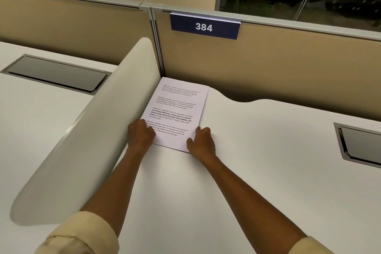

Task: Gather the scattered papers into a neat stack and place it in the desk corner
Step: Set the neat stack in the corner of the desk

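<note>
A neat stack of white printed papers [177, 109] lies flat on the white desk [257, 161], its far end pushed into the corner where the side divider meets the back panel. My left hand [141, 133] rests with curled fingers on the stack's near left corner. My right hand [201, 140] presses on the near right corner and edge. Both hands touch the stack without lifting it.
A curved white divider [82, 130] rises along the left of the stack. A tan partition panel [268, 64] with a blue "384" sign [204, 27] stands behind. Grey cable hatches sit at the right [360, 144] and on the neighbouring desk [57, 72].
</note>
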`<state>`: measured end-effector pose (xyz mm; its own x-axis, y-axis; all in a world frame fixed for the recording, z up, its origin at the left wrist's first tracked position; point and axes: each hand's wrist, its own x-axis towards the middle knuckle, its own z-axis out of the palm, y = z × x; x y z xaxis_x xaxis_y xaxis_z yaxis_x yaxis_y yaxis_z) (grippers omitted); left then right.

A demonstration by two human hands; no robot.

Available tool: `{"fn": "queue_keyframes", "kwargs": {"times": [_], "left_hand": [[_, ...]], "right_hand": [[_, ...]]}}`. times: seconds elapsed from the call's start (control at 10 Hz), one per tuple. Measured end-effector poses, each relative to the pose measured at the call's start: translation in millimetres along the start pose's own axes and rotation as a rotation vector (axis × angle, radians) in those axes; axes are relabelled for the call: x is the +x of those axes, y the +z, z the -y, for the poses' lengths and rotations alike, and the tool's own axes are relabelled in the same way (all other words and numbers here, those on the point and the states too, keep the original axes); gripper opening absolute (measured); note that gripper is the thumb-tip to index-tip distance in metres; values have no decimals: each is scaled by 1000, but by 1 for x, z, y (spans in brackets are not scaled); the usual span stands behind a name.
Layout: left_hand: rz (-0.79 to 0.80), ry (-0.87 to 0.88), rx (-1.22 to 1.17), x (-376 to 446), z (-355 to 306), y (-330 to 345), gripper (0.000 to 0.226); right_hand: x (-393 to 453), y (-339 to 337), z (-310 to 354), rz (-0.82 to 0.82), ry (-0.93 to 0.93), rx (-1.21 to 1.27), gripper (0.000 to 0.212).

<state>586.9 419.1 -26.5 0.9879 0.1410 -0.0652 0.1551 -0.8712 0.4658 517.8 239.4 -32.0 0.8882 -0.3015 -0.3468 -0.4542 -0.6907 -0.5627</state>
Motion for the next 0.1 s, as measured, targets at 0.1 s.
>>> {"fn": "queue_keyframes", "kwargs": {"times": [0.1], "left_hand": [[-34, -1, -35, -3, -5, -1, 17]], "right_hand": [[-2, -2, -1, -5, 12, 78, 56]]}}
